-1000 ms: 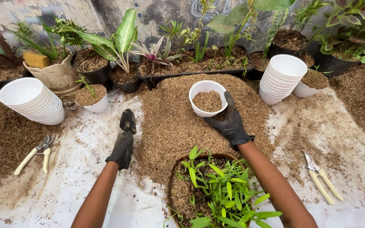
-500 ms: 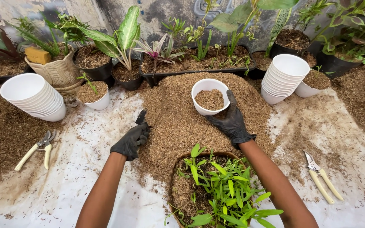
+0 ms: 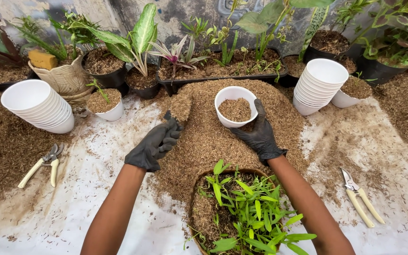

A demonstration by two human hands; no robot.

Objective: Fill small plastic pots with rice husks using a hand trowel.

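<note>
Head view: we are filling a small white pot (image 3: 235, 106) with brown potting mix. Our right hand (image 3: 259, 134), in a black glove, grips the pot's near rim and steadies it on top of the heap of mix (image 3: 223, 137); it looks partly filled. Our left hand (image 3: 154, 145), also gloved, is closed around a scoop of mix (image 3: 181, 105) raised just left of the pot. We judge the next move calls for tipping that load over the rim without spilling.
</note>
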